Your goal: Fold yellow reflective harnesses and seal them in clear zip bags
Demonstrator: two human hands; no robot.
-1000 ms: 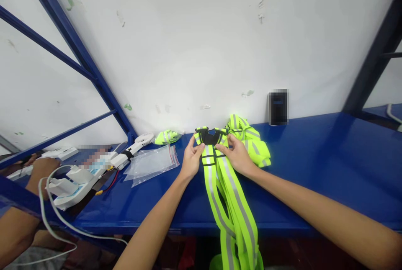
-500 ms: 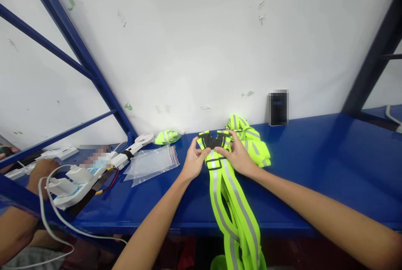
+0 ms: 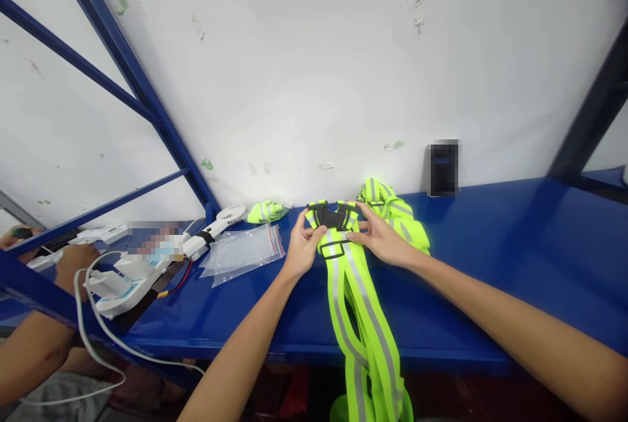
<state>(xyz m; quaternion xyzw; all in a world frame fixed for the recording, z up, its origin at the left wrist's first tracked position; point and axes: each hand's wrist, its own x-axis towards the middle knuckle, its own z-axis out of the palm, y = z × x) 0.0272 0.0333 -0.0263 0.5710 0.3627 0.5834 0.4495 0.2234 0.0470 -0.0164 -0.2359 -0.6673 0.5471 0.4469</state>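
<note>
A neon-yellow reflective strap vest (image 3: 366,311) with silver stripes hangs from my hands over the table's front edge. At its top sits a black plastic buckle (image 3: 333,216), with a black rectangular strap slider (image 3: 332,250) just below. My left hand (image 3: 303,242) grips the vest at the buckle's left side, its thumb in front. My right hand (image 3: 377,232) is at the right side, fingers behind the strap and thumb on the webbing below the buckle. Behind my right hand, another yellow reflective bundle (image 3: 397,212) lies against the wall.
Clear plastic zip bags (image 3: 245,253) lie left of my hands. Beyond them are a bagged yellow bundle (image 3: 267,212), a white handheld fan (image 3: 230,214) and a power strip (image 3: 132,284) with cables. A dark box (image 3: 443,169) stands at the wall. Another person's arm (image 3: 39,350) is at far left.
My right hand has shifted slightly outward along the strap, and more of the buckle shows. The whole view has moved a little, so things sit further right.
</note>
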